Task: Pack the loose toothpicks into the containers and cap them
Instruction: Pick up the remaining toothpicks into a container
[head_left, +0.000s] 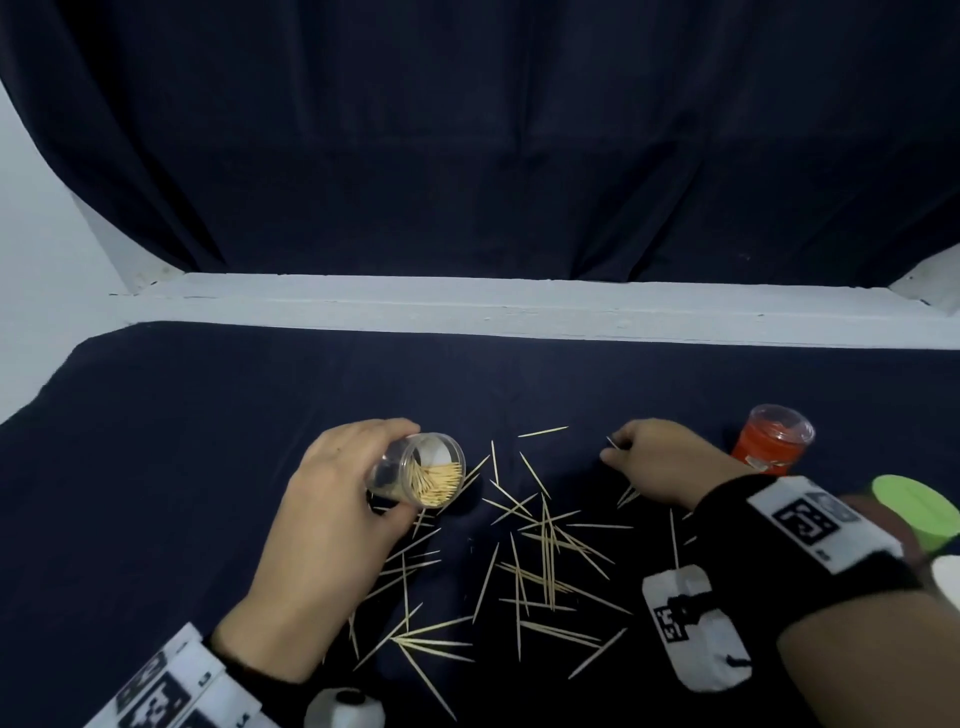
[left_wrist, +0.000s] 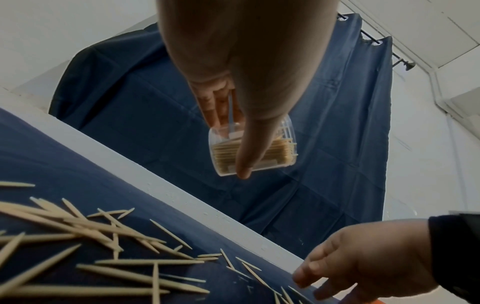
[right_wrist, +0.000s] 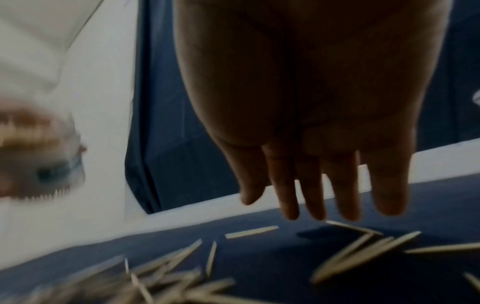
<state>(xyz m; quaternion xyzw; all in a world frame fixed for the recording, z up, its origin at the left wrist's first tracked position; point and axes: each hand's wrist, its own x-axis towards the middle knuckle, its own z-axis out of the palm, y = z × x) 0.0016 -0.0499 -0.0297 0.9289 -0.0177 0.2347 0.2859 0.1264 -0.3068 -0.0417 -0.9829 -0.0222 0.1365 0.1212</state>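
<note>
While the left hand (head_left: 332, 499) is gripping the clear container (head_left: 418, 470), fingers and thumb wrapped round its wall, the container is tilting on its side above the counter (head_left: 208, 441) with its open mouth facing toward the right hand, partly filled with packed toothpicks. Loose toothpicks (head_left: 545, 561) are lying scattered on the dark-cloth counter between and below both hands, crossing each other in a pile. Right hand (head_left: 654, 462) is reaching over the counter past the pile; in the head view it is looking like it's pinching one thin toothpick (head_left: 613, 443) at its fingertips, but the right wrist view is showing the fingers (right_wrist: 317, 185) hanging fairly straight over the toothpicks, so the grip is hard to tell. Orange container (head_left: 774, 441) is lying on the counter just right of the right hand. Green cap (head_left: 914, 512) is sitting near the right edge, behind the right wrist.
</note>
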